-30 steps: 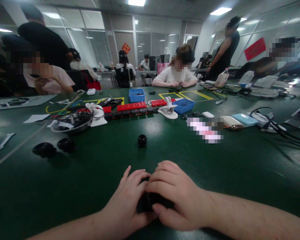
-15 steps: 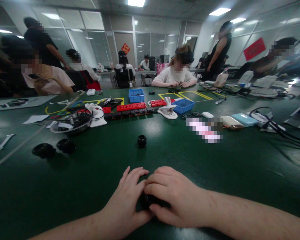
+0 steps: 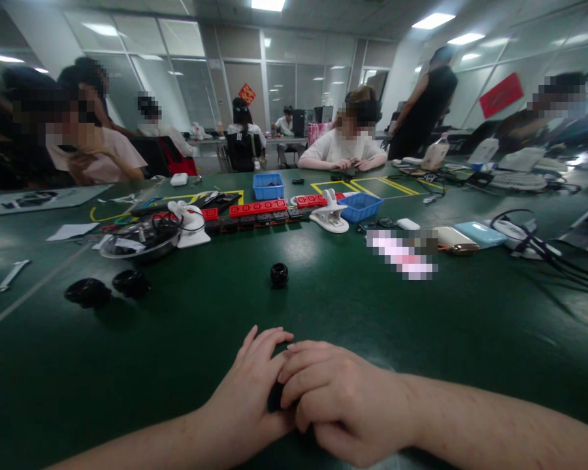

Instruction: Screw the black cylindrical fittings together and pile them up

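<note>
My left hand [image 3: 247, 388] and my right hand [image 3: 338, 398] are pressed together near the front edge of the green table [image 3: 186, 339]. Both curl around a small black object [image 3: 274, 396], of which only a dark sliver shows between the fingers. The right hand's fingers overlap the left hand's fingertips. A small black ring-shaped part [image 3: 279, 274] stands alone on the table beyond my hands.
Two black round parts [image 3: 88, 292] [image 3: 131, 282] lie at the left, near a clear bowl of cables [image 3: 137, 240]. Red and black power strips [image 3: 257, 212], blue bins [image 3: 268, 185], white clamps [image 3: 329, 215] and phones [image 3: 480, 234] cross the middle. Several people sit or stand around the table.
My right hand has slid left and down over the black object, covering more of it. People in the background have shifted.
</note>
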Demonstrator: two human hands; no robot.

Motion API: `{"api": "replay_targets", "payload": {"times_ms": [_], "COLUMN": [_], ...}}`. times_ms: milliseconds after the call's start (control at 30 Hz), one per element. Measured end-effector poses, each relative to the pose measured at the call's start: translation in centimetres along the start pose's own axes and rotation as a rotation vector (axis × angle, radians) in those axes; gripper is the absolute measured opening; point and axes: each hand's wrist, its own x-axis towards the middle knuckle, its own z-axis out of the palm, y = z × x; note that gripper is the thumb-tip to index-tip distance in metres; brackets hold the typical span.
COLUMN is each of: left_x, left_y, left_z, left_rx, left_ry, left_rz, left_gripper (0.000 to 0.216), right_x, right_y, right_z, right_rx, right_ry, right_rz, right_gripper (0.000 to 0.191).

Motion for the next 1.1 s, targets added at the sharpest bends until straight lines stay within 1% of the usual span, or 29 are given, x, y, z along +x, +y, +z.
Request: {"api": "replay_targets", "payload": {"times_ms": [167,267,333,400,467,533,600,700,800,900,1000,1100], "left_x": [0.0,0.0,0.0,0.0,-0.1,-0.1,-0.1,-0.1,-0.1,0.0,0.0,0.0], "left_y": [-0.2,-0.3,-0.4,-0.4,-0.4,-0.4,-0.5,-0.4,-0.2,-0.1,0.0,-0.1], "left_z": [0.2,0.2,0.2,0.1,0.0,0.1,0.1,0.2,0.1,0.0,0.0,0.0], "left_rx": [0.0,-0.006,-0.012,-0.018,-0.028,-0.039,-0.045,-0.039,-0.021,-0.01,-0.013,-0.011], "left_ry": [-0.004,0.002,-0.002,-0.008,-0.007,-0.004,0.003,0.007,0.001,0.006,0.019,0.011], "left_rz": [0.004,0.03,0.038,0.031,0.023,0.025,0.025,0.021,0.017,0.02,0.028,0.028], "left_gripper": [0.051,0.054,0.056,0.054,0.052,0.054,0.058,0.053,0.045,0.05,0.052,0.046], "right_x": [-0.1,-0.2,-0.2,-0.2,-0.1,-0.1,0.0,0.0,0.1,0.2,0.3,0.3], "right_y": [0.0,-0.2,-0.5,-0.8,-1.1,-1.3,-1.2,-1.1,-1.1,-1.2,-1.2,-1.0], "right_z": [-0.2,-0.5,-0.7,-1.0,-1.2,-1.2,-1.2,-1.0,-1.0,-1.2,-1.5,-1.4], "right_rx": [-0.007,-0.021,-0.048,-0.091,-0.141,-0.189,-0.241,-0.314,-0.32,-0.267,-0.212,-0.158], "right_ry": [-0.003,0.05,0.1,0.135,0.144,0.13,0.102,0.03,-0.04,-0.098,-0.135,-0.136], "right_rz": [-0.016,-0.068,-0.064,0.011,0.134,0.248,0.331,0.383,0.378,0.329,0.277,0.212], "right_gripper": [0.019,0.024,0.027,0.024,0.021,0.028,0.037,0.039,0.028,0.018,0.017,0.019]}}
